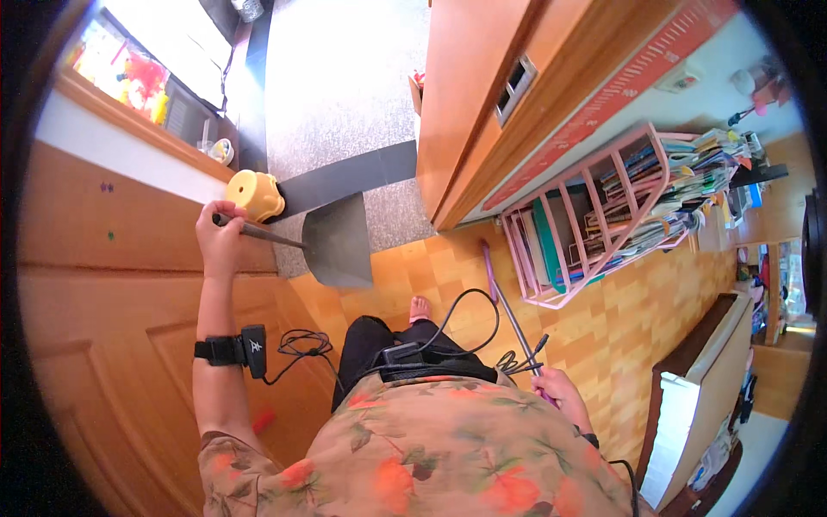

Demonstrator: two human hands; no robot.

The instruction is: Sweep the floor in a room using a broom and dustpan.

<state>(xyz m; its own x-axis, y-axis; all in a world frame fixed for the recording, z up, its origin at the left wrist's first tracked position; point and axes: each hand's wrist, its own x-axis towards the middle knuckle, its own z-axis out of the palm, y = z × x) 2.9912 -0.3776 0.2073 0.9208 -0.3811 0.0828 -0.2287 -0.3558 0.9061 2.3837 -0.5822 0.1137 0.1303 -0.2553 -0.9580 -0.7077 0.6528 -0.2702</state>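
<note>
My left hand (221,234) is raised at the left and grips the dark handle of a grey dustpan (337,242). The pan's wide blade lies over the speckled floor just at the edge of the wooden floor. Beside that hand stands a yellow plastic stool (253,195). Low at the right, my right hand (561,390) is closed around a long pole (513,316) with a purple grip and a metal shaft. The pole slants down to a narrow purple head (489,271) on the wooden floor, near the rack. Whether that head is a squeegee or a broom, I cannot tell.
A pink metal rack (597,220) packed with books and papers stands at the right. Wooden doors (478,97) rise ahead, and a wooden panelled door (129,336) is at the left. A large box-like piece (698,400) stands at the lower right. Cables (465,323) hang at my waist.
</note>
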